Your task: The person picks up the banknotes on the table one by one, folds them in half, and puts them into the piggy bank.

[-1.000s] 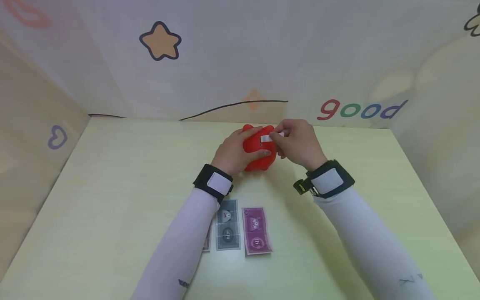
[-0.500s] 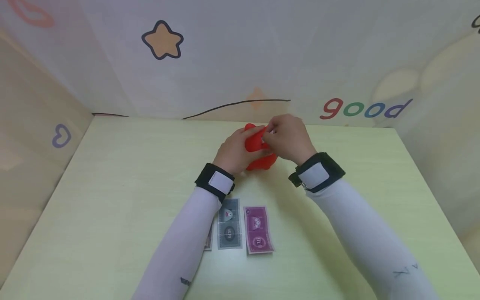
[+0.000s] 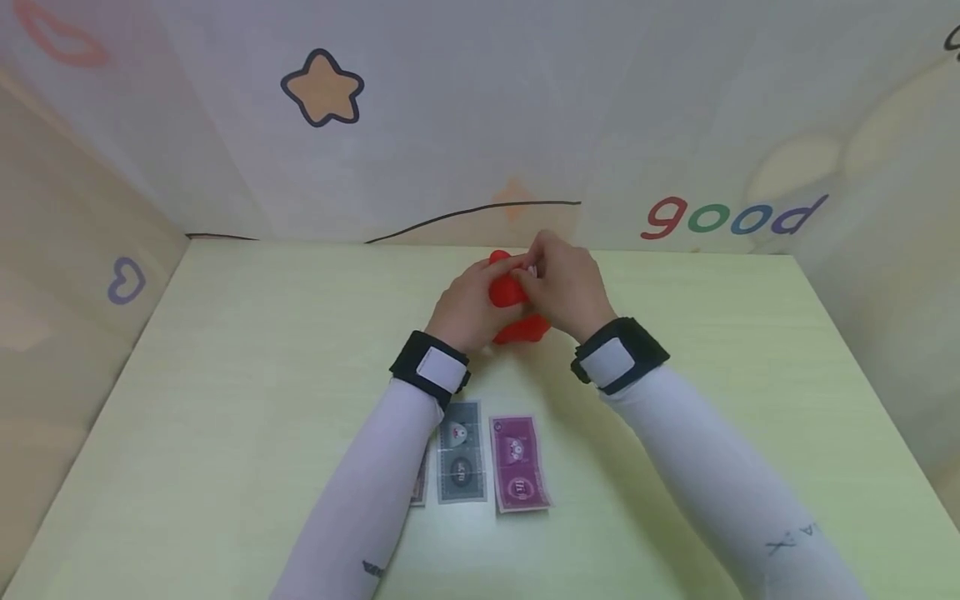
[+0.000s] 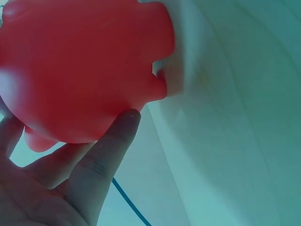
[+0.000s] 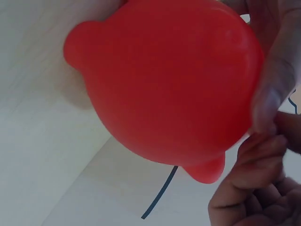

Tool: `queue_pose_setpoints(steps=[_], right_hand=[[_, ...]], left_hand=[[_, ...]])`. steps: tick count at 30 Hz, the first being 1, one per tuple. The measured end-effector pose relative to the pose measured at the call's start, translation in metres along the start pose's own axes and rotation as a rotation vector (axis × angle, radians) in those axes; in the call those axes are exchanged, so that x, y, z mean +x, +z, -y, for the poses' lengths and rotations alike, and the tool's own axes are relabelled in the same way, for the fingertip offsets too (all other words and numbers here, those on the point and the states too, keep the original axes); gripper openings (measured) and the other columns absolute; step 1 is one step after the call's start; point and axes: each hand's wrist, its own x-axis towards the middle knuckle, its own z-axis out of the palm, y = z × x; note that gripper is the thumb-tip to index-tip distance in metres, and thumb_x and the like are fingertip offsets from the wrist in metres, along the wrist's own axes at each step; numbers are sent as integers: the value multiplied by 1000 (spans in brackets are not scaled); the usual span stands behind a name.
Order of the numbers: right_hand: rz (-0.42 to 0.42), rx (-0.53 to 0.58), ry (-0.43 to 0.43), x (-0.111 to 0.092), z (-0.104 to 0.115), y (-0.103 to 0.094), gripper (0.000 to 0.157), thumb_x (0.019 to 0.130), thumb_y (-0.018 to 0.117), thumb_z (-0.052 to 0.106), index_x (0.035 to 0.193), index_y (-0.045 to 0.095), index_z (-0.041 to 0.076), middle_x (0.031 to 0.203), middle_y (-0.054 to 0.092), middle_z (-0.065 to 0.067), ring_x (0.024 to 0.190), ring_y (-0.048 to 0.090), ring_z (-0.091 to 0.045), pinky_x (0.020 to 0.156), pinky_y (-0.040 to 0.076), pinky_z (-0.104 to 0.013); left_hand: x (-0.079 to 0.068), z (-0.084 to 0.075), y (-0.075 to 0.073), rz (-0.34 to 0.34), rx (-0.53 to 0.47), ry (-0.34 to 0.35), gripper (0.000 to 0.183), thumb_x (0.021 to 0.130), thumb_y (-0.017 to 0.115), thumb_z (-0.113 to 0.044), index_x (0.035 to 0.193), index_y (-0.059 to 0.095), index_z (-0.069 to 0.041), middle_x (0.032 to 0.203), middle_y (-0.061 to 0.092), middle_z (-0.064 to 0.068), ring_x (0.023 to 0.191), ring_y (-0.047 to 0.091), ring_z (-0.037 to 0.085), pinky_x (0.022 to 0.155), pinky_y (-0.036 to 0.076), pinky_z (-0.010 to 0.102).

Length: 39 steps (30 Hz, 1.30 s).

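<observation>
A red piggy bank (image 3: 506, 292) stands on the table near its back edge, partly covered by both hands. My left hand (image 3: 468, 308) grips it from the left side, fingers and thumb spread round the body. Above the top of the bank, my right hand (image 3: 566, 287) pinches a folded banknote (image 3: 532, 271), of which only a small pale bit shows between the fingertips. The slot is hidden behind the right hand. In the left wrist view the bank's smooth body (image 4: 84, 70) and stubby feet appear; the right wrist view shows its rounded side (image 5: 164, 84).
Nearer the front lie a grey-blue play banknote (image 3: 461, 454) and a purple one (image 3: 519, 462), side by side. Another note (image 3: 419, 487) is mostly covered by the left forearm. A printed cloth wall (image 3: 450, 125) rises behind the table.
My right hand has moved left over the top of the piggy bank. The folded note, plainly visible at the slot before, is now almost hidden. My left hand keeps its hold.
</observation>
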Motion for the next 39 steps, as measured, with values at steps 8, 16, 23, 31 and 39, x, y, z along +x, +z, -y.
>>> queue_pose_setpoints(steps=[8, 16, 23, 31, 39], right_hand=[[38, 49, -61, -6, -6, -7, 23, 92, 80, 27, 99, 70, 8, 92, 73, -12, 82, 66, -28, 67, 60, -35], [145, 68, -111, -13, -7, -27, 24, 94, 76, 19, 114, 77, 7, 101, 77, -11, 90, 71, -27, 81, 64, -43], [106, 37, -124, -12, -8, -20, 26, 94, 75, 12, 119, 77, 4, 106, 76, -15, 95, 71, -31, 85, 64, -45], [10, -39, -141, -11, -8, -11, 23, 91, 80, 13, 112, 79, 4, 102, 73, -15, 90, 68, -31, 80, 64, -43], [-37, -57, -164, -14, -18, -6, 21, 89, 83, 19, 106, 81, 6, 97, 69, -12, 87, 66, -27, 75, 62, -41]], left_hand=[[-1, 1, 1, -4, 1, 29, 70, 93, 76, -42, 156, 46, -34, 154, 51, 11, 140, 50, 34, 108, 52, 55], [1, 1, 2, -8, -14, 40, 73, 91, 78, -39, 156, 45, -34, 150, 53, 9, 134, 52, 31, 101, 58, 49], [1, 2, 3, -12, -22, 31, 71, 92, 76, -44, 156, 46, -35, 150, 53, 9, 133, 53, 31, 99, 58, 47], [-2, 1, 3, -17, -9, 26, 71, 92, 76, -44, 155, 46, -36, 150, 52, 9, 133, 53, 31, 99, 59, 47], [-3, 0, 2, -12, -14, 21, 75, 90, 79, -42, 156, 45, -36, 152, 51, 10, 134, 52, 31, 98, 59, 47]])
